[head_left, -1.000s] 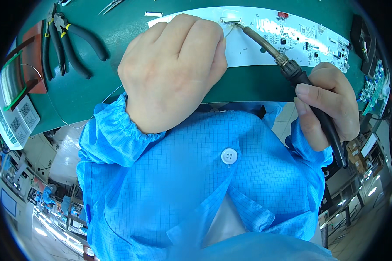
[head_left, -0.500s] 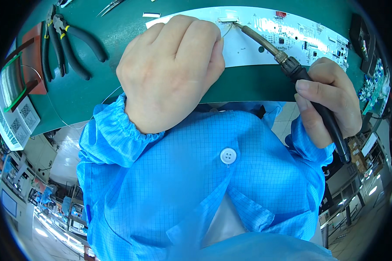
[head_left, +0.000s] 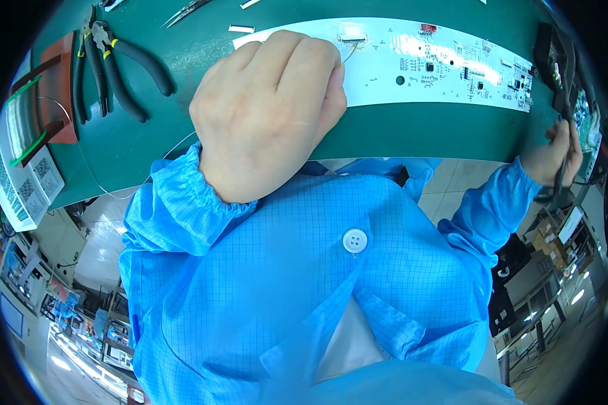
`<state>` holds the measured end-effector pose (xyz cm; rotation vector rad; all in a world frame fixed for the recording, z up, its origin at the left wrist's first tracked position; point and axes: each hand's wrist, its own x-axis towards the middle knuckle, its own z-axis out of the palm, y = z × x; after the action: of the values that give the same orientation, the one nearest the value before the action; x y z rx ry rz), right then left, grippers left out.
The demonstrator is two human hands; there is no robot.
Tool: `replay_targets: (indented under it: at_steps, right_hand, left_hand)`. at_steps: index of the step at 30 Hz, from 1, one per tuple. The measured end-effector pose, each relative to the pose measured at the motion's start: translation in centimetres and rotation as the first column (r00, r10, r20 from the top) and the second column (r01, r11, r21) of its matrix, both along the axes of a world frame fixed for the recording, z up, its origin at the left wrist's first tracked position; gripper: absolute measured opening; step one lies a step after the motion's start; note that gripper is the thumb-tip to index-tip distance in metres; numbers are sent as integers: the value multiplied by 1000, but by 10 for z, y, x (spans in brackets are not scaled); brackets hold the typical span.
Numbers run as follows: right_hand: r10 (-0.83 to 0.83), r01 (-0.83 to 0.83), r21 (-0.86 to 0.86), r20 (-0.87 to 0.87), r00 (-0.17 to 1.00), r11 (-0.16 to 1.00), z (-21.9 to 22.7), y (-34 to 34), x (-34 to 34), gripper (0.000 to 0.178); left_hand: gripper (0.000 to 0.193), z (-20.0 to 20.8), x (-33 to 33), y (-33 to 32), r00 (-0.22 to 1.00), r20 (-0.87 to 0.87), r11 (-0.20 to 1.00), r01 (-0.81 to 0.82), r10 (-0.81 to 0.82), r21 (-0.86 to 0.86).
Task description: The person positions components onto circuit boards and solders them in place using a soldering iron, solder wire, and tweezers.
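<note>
My left hand (head_left: 267, 115) is closed in a loose fist over the left part of a long white circuit board (head_left: 378, 81). Solder wire (head_left: 350, 52) sticks out past its fingers toward a small white connector (head_left: 351, 38) near the board's far edge. The fingertips are hidden under the hand. At the far right, beyond the board's end, my right hand (head_left: 550, 158) is closed around a dark soldering iron (head_left: 559, 182), held nearly upright. Motion and the rim blur its outline, and its tip cannot be made out.
A solder spool (head_left: 21, 131) on a reddish-brown holder (head_left: 59, 94) stands at the left, its wire trailing to my left hand. Beside it lie cutting pliers (head_left: 125, 74) and tweezers (head_left: 186, 12). A small white strip (head_left: 242, 28) lies near the board. A black box-like object (head_left: 547, 61) is at the right.
My right hand has carried the soldering iron away from the connector to the far right. My left hand has barely moved. The board and tools appear slightly shifted in view.
</note>
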<state>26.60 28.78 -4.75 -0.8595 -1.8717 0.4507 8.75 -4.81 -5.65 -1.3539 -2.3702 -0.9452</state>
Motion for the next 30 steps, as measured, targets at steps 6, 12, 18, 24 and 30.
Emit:
replay_targets:
  at_steps: [6, 12, 18, 24, 30]
  right_hand:
    - [878, -865, -158, 57, 474, 477, 35, -66, -18, 26]
    - [975, -946, -238, 22, 222, 221, 39, -114, -54, 31]
    - [977, -968, -182, 158, 143, 171, 43, -118, -57, 32]
    - [967, -972, -156, 210, 143, 178, 41, -119, -60, 33]
    - [970, -956, -220, 188, 155, 196, 42, -119, -57, 33]
  left_hand:
    - [16, 0, 0, -1, 1000, 24, 1000, 6, -6, -2]
    - [16, 1, 1, 0, 999, 30, 1000, -12, 12, -17]
    - [16, 2, 3, 1, 999, 26, 998, -28, 30, -56]
    - [15, 0, 2, 1, 1000, 5, 998, -30, 30, -58]
    - [15, 0, 2, 1, 999, -6, 998, -33, 32, -57]
